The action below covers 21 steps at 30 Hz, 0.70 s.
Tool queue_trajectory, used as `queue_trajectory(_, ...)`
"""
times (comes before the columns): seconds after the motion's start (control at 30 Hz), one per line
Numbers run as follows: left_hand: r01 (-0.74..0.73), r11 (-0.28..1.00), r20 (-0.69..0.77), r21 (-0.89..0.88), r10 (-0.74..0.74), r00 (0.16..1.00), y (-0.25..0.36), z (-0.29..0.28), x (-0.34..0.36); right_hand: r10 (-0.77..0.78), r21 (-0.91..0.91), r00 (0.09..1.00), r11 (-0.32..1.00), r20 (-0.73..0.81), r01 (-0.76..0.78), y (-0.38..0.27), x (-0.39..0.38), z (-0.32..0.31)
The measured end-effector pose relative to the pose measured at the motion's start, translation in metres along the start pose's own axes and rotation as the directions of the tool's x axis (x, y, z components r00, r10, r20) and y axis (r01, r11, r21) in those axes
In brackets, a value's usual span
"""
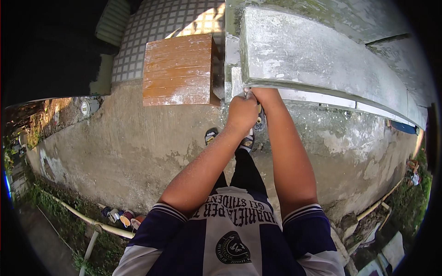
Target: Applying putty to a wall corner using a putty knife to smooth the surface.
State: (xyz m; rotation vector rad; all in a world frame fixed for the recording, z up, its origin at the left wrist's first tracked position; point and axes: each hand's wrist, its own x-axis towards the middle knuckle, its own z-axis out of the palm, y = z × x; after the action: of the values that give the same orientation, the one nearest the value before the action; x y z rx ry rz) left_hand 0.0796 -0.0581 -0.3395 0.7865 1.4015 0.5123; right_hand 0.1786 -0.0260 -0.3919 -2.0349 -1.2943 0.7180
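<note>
I see a reddish-brown wooden box (178, 70), a grey-and-white weathered concrete ledge (317, 55), a white-gridded tan tile floor (161, 23), and a navy-and-white striped jersey (230, 239).

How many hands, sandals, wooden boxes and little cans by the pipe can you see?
Hands: 2, the left hand and the right hand, both at the concrete ledge
Sandals: 2
Wooden box: 1
Cans by the pipe: about 4, small and hard to tell
Total: about 9
</note>
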Motion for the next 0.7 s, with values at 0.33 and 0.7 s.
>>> queue_trajectory(0.33,-0.044,0.995,0.074,0.087,0.037,0.997,-0.031,-0.032,-0.004,0.413,0.147,0.878,0.879,0.241,-0.454,-0.016,-0.024,0.009)
queue_trajectory(0.7,-0.028,0.987,0.113,0.159,0.010,0.994,-0.030,-0.044,-0.025,0.523,0.577,0.793,0.559,0.312,-0.595,-0.032,-0.069,0.005)
